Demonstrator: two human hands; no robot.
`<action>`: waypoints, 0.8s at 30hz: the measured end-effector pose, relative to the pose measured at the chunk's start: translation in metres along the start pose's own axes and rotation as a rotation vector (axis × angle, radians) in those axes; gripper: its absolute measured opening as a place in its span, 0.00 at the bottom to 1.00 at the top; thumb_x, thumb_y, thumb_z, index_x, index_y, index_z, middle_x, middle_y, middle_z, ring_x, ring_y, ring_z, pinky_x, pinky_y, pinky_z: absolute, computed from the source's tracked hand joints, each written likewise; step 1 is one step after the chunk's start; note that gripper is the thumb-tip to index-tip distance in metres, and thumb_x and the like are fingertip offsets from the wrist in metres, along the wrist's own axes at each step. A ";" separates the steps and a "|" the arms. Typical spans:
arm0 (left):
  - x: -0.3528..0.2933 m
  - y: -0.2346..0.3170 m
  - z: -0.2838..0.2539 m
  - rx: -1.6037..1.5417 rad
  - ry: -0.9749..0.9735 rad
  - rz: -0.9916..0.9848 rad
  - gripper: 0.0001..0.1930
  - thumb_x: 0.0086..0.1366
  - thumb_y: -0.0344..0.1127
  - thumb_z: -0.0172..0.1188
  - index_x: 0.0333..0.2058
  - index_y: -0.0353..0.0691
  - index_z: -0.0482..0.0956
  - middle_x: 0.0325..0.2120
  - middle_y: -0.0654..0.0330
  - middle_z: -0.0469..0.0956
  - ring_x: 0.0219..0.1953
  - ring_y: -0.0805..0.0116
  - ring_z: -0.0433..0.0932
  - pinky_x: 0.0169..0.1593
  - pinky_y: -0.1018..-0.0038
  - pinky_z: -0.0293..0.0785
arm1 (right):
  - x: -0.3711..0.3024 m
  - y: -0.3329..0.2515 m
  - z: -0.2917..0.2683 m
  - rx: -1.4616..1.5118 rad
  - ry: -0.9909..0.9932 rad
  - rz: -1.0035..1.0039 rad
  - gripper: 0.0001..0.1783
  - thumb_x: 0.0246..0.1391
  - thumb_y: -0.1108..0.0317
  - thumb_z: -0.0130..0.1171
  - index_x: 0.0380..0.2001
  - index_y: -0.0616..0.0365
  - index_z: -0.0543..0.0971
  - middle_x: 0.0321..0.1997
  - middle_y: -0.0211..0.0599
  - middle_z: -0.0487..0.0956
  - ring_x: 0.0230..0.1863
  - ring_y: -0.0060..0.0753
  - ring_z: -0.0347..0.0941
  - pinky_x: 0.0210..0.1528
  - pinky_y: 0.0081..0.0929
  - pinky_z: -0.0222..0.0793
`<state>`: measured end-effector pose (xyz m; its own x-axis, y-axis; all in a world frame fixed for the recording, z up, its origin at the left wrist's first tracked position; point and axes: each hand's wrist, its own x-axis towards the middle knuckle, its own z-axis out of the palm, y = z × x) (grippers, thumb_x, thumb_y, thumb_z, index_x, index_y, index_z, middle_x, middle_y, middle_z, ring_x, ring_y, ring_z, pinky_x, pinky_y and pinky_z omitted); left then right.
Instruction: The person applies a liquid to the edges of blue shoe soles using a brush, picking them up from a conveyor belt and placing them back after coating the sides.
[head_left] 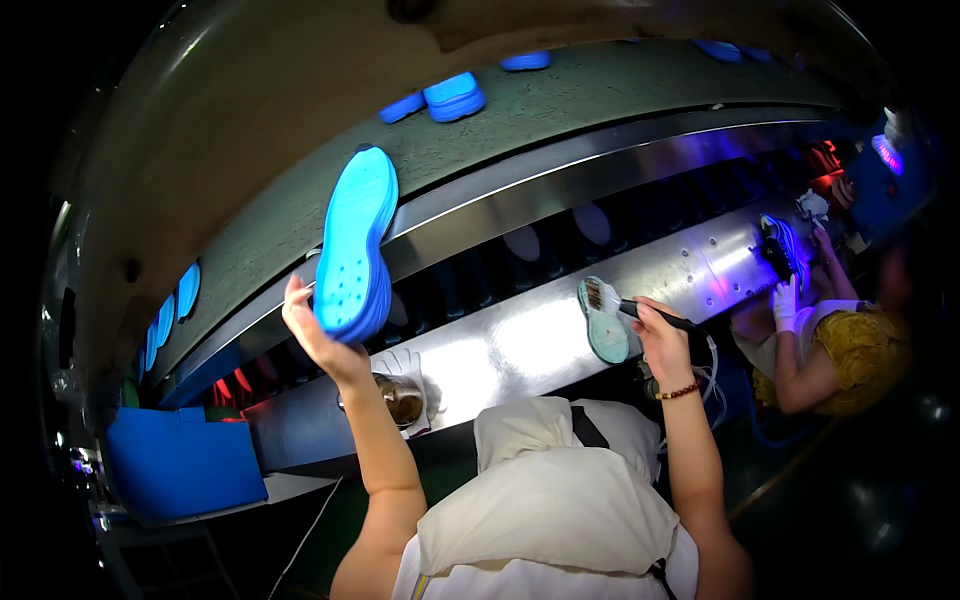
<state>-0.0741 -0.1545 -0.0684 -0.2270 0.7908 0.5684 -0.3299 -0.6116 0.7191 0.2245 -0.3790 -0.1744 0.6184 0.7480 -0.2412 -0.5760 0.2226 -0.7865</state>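
Observation:
My left hand (328,338) grips the heel end of a bright blue shoe sole (352,240), which is tilted with its toe pointing up and away over the rail. Small holes dot the sole's heel area. In my right hand (662,345) is a brush with a black handle (655,315), a cable trailing from its end. Its brown bristles lie over the upper part of a pale green sole (606,335) on the metal bench. I cannot tell whether the bristles touch it.
Several blue soles (455,98) lie on the grey-green belt (520,130) beyond the metal rail (500,185). A metal cup (399,402) stands on the bench (470,390) near my left forearm. A blue box (180,460) sits left. To the right, a co-worker's gloved hand (785,303) touches a dark shoe (785,250).

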 end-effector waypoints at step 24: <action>-0.152 -0.019 0.074 -0.931 -0.508 -1.475 0.52 0.47 0.79 0.19 0.58 0.42 0.53 0.49 0.41 0.65 0.50 0.45 0.66 0.55 0.52 0.59 | 0.022 -0.029 0.094 -0.208 -0.384 -0.060 0.11 0.46 0.76 0.57 0.36 0.66 0.77 0.32 0.36 0.78 0.34 0.19 0.71 0.39 0.15 0.65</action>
<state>0.0344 -0.2650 -0.1389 0.9049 0.4188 -0.0757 -0.3673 0.8584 0.3581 0.2046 -0.3107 -0.1033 0.3816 0.9243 0.0064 -0.4012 0.1719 -0.8997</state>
